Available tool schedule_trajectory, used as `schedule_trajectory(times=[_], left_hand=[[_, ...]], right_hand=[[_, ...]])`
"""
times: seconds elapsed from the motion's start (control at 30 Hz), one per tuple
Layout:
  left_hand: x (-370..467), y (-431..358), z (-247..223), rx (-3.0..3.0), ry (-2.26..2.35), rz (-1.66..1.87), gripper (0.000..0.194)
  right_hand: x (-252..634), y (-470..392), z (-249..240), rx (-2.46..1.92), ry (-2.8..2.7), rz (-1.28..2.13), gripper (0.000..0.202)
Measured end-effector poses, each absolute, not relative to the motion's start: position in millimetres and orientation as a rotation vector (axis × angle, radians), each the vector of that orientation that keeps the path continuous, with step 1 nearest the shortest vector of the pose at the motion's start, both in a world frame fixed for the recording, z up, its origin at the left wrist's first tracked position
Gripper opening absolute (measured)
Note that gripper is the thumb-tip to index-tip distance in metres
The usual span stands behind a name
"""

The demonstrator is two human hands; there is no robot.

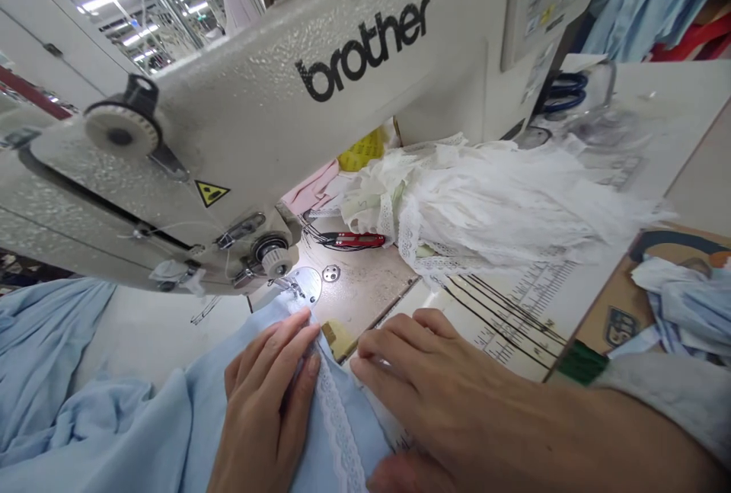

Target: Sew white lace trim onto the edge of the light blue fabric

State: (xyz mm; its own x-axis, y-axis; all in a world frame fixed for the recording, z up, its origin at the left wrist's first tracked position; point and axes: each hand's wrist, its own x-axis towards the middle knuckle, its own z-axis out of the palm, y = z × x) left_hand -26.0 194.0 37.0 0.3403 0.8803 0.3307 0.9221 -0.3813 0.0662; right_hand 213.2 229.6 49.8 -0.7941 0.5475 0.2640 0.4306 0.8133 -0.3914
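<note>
Left hand [268, 409] lies flat, fingers stretched out, pinning the pale blue fabric [142, 432] to the worktop [571, 302]; the white lace trim [336, 417] runs just at its three o'clock; right hand [422, 394] presses fingertips down beside the lace, gripping nothing; the sewing machine [256, 97] foot sits at twelve o'clock.

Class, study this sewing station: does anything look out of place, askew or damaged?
Nothing looks damaged. The lace pile behind the machine is a loose heap. Both hands, left and right, lie flat on the blue fabric and lace strip.
</note>
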Motion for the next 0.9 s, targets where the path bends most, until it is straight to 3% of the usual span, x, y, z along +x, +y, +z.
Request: schedule_trajectory(times=[0.43, 0.63, 0.9], left_hand=[[-26, 196, 34, -2.443, -1.831, -0.647, 0.024], [-20, 203, 42, -2.394, -1.97, -0.723, 0.023], [-6, 201, 39, -2.26, -2.051, -0.729, 0.02]], right_hand=[[169, 196, 22, -1.053, -2.213, 0.105, 0.008], [167, 183, 22, -1.08, -2.261, -0.056, 0.025], [168, 183, 24, -1.058, -2.291, -0.078, 0.02]])
